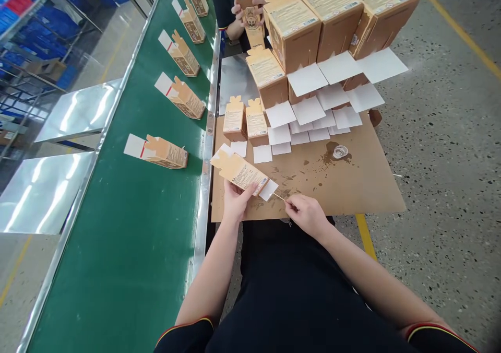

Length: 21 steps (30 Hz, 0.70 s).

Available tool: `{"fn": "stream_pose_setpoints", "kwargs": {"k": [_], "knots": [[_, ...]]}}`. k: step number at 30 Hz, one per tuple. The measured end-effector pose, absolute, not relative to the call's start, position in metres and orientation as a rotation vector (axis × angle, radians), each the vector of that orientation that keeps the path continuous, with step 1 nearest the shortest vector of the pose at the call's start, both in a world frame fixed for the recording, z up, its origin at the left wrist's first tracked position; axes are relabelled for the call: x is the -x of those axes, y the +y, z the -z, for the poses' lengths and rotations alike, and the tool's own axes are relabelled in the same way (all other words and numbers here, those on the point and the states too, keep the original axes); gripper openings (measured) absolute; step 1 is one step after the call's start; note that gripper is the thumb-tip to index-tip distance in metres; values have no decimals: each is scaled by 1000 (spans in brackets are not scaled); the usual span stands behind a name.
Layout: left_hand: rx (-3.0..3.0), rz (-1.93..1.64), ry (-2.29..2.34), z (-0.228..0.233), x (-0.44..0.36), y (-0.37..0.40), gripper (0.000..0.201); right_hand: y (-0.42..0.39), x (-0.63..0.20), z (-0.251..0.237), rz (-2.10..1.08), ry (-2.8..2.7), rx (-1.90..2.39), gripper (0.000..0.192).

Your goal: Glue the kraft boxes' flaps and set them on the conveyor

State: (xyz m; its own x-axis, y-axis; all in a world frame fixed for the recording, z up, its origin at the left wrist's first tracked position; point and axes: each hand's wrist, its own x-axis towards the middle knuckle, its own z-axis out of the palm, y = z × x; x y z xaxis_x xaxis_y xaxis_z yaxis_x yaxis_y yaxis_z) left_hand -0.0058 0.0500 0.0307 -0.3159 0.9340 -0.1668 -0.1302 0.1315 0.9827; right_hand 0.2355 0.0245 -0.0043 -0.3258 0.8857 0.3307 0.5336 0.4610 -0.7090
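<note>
My left hand (235, 199) holds a small tan carton (238, 170) tilted over the near edge of a stained cardboard sheet (352, 186). The carton's white end flap (269, 189) hangs open toward my right hand. My right hand (305, 213) pinches a thin stick (279, 196) whose tip points at that flap. A small round glue pot (340, 152) sits on the sheet among brown stains, to the right of both hands.
Rows of tan cartons (305, 55) with open white flaps stand stacked behind the sheet. To the left, a green conveyor belt (136, 227) carries several cartons (166, 153) lying flat. A co-worker's hands (245, 8) hold a carton at the far end.
</note>
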Motion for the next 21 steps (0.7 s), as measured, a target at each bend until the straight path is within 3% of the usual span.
{"fn": "stream_pose_setpoints", "kwargs": {"k": [17, 21], "knots": [[-1285, -1229, 1871, -16, -27, 21, 73, 13, -274, -21, -494, -1581, 1271, 25], [-1304, -1175, 1891, -17, -12, 25, 81, 10, -273, -24, -506, -1572, 1276, 27]]}}
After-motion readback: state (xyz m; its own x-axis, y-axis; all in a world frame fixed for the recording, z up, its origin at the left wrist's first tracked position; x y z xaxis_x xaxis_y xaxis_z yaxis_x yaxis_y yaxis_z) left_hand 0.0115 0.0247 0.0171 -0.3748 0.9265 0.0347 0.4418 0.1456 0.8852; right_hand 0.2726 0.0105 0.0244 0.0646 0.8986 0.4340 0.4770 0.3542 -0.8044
